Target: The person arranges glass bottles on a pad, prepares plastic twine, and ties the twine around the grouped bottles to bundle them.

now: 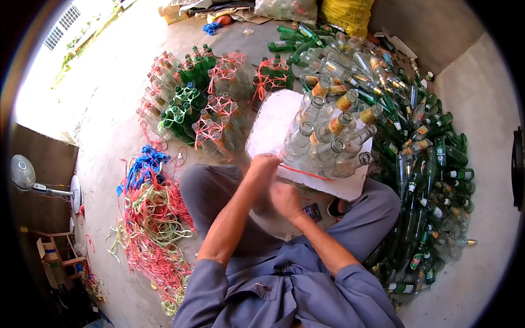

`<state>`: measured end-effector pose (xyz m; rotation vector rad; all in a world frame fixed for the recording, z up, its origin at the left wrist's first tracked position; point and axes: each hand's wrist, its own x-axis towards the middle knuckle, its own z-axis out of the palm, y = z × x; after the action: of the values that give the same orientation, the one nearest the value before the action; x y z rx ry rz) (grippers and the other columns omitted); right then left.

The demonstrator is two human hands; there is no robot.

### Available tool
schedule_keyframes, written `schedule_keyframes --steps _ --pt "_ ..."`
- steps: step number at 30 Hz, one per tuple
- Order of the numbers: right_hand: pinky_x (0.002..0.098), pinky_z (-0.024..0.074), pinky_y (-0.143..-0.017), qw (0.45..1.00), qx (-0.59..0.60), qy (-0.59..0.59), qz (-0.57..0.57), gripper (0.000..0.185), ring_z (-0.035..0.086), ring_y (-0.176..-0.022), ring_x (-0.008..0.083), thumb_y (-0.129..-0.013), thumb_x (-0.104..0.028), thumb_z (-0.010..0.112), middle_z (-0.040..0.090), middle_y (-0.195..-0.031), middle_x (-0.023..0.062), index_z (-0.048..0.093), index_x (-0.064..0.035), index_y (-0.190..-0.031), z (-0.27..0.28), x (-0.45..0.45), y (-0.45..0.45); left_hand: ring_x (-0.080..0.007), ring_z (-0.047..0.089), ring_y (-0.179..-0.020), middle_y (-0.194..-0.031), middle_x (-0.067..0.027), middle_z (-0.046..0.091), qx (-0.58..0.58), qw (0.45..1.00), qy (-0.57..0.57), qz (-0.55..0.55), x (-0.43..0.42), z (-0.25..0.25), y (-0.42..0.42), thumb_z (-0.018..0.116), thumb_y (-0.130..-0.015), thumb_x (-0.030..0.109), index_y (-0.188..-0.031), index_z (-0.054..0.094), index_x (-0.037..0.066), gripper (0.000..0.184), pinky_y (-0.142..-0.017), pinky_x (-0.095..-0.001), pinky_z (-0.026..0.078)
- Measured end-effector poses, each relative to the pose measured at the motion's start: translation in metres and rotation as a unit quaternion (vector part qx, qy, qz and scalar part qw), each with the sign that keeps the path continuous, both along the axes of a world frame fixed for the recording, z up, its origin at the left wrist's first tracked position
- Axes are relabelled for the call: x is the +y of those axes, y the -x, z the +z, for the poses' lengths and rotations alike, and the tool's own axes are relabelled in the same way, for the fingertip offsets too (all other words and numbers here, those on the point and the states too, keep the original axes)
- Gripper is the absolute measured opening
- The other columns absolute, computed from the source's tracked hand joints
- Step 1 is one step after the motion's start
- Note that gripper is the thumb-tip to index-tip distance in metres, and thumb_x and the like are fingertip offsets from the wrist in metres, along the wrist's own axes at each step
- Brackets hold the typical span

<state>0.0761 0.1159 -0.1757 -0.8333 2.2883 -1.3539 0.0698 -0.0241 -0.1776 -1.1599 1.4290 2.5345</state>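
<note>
Several clear glass bottles [322,139] stand close together on a white board [273,117] in front of me. A red strap [306,174] runs along the near side of the bottles, low down. My left hand [266,164] is closed on the strap's end at the board's near left edge. Just below and to the right, my right hand [285,199] is curled and partly blurred; what it holds, if anything, cannot be made out.
Strapped bundles of bottles [188,104] stand at the back left. Tangled straps [156,229] lie left of my knee. Loose green and clear bottles [410,164] are heaped on the right. A yellow sack [347,15] is at the back, a fan [23,172] far left.
</note>
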Motion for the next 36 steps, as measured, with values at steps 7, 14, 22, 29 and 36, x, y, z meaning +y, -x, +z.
schedule_keyframes --steps 7,14,22,29,36 --pt "0.0506 0.0492 -0.062 0.993 0.078 -0.062 0.07 0.02 0.062 -0.067 0.0419 -0.084 -0.018 0.056 0.064 -0.074 0.0226 0.068 -0.0042 -0.077 0.005 0.001 -0.009 -0.0058 0.028 -0.041 -0.054 0.0051 0.04 0.007 0.999 0.002 -0.037 -0.012 -0.005 0.006 0.068 -0.08 0.011 -0.067 0.054 0.008 0.019 -0.039 -0.0247 0.019" --pt "0.046 0.0498 -0.057 0.979 0.111 -0.087 0.149 0.022 0.064 -0.059 0.0342 -0.088 -0.018 0.054 0.066 -0.069 0.0191 0.072 -0.0043 -0.089 -0.007 0.007 -0.004 -0.0059 0.035 -0.045 -0.057 0.0038 0.046 0.015 0.996 0.073 -0.058 -0.011 -0.017 0.004 0.067 -0.079 0.01 -0.078 0.061 0.005 0.008 -0.041 -0.0236 0.024" --pt "0.0244 0.0462 -0.056 0.887 -0.408 0.209 -0.051 0.025 0.053 -0.058 0.0097 -0.096 -0.021 0.054 0.066 -0.078 0.0076 0.068 0.0002 -0.092 0.027 0.011 0.035 -0.006 0.038 -0.042 -0.061 0.001 0.052 0.033 0.999 -0.036 -0.008 -0.004 -0.024 -0.003 0.065 -0.08 0.004 -0.087 0.061 0.004 0.008 -0.038 -0.0216 0.027" --pt "0.0234 0.0445 -0.056 0.802 -0.494 0.308 -0.131 0.028 0.052 -0.063 0.0099 -0.097 -0.022 0.053 0.065 -0.1 0.01 0.059 0.0002 -0.112 0.004 0.012 0.049 -0.0029 0.033 -0.039 -0.062 0.0038 0.052 0.035 0.998 -0.034 -0.038 -0.004 -0.017 -0.01 0.066 -0.082 0.006 -0.084 0.06 0.007 0.006 -0.036 -0.0192 0.021" --pt "0.0233 0.0435 -0.056 0.786 -0.512 0.32 -0.133 0.029 0.052 -0.065 0.0106 -0.096 -0.023 0.054 0.065 -0.102 0.0089 0.059 -0.0015 -0.115 -0.003 0.013 0.045 -0.0021 0.034 -0.04 -0.062 0.0043 0.051 0.047 0.998 0.015 -0.037 0.005 0.005 -0.013 0.071 -0.08 0.006 -0.083 0.058 0.008 0.014 -0.036 -0.019 0.023"
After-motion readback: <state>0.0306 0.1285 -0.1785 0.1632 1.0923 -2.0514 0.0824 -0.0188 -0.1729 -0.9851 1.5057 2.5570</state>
